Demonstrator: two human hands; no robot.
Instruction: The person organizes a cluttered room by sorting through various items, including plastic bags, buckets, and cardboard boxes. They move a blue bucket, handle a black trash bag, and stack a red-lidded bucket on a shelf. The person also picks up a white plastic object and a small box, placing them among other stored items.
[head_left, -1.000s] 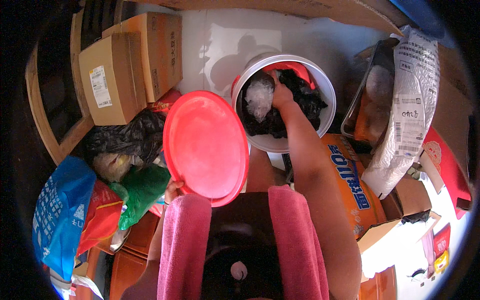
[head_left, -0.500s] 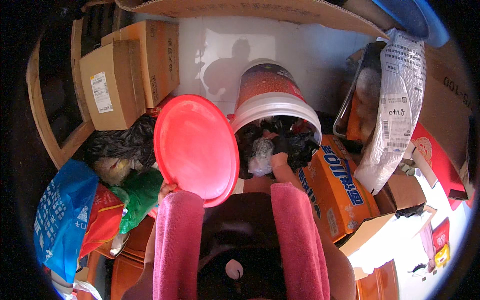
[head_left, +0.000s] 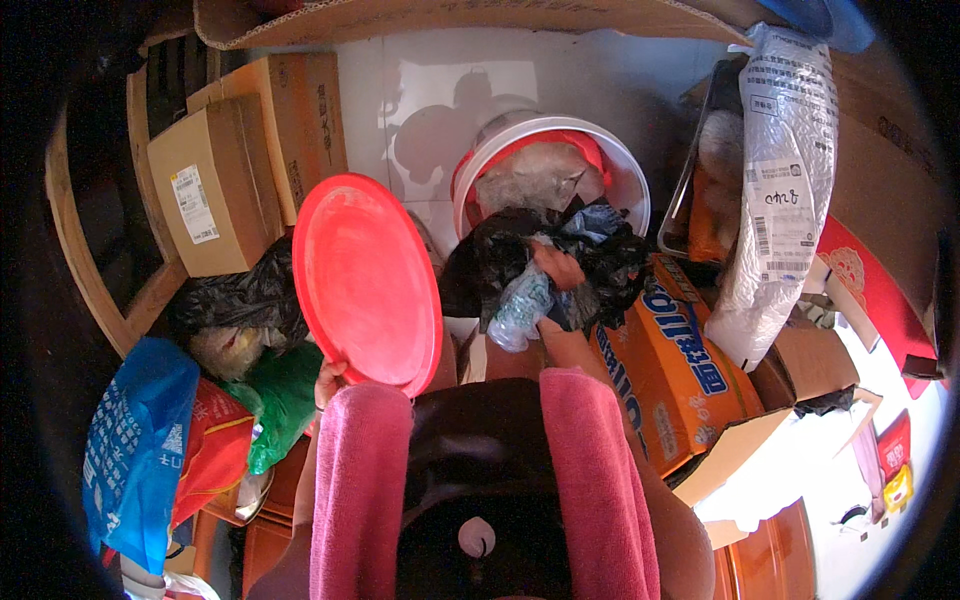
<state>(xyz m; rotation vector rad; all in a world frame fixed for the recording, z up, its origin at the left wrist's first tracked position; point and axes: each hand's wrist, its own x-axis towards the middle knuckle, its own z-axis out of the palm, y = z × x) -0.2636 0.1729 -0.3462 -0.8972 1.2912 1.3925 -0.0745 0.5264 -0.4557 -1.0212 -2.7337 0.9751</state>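
My left hand (head_left: 330,380) grips the lower edge of a round red lid (head_left: 370,285), which stands tilted on its rim side in front of me. Closed around a bunch of black plastic bags (head_left: 490,245) is my right hand (head_left: 558,268); a small clear plastic bag (head_left: 522,308) hangs among them. The bundle sits at the near rim of a white bucket (head_left: 640,190), partly covering its mouth. Inside the bucket, a translucent plastic bag (head_left: 535,178) and something red show. The bags hide part of my right fingers.
Cardboard boxes (head_left: 215,190) stand at the left beside a wooden frame (head_left: 80,230). Blue, red and green bags (head_left: 140,450) lie nearer on that side. To the right are an orange carton (head_left: 680,370) and a long silver bubble-wrap package (head_left: 785,200). Cardboard (head_left: 480,22) runs along the far side.
My right hand has drawn the black bags up out of the bucket, toward me. The bucket's mouth has tipped upward, showing its contents. The red lid has shifted slightly left.
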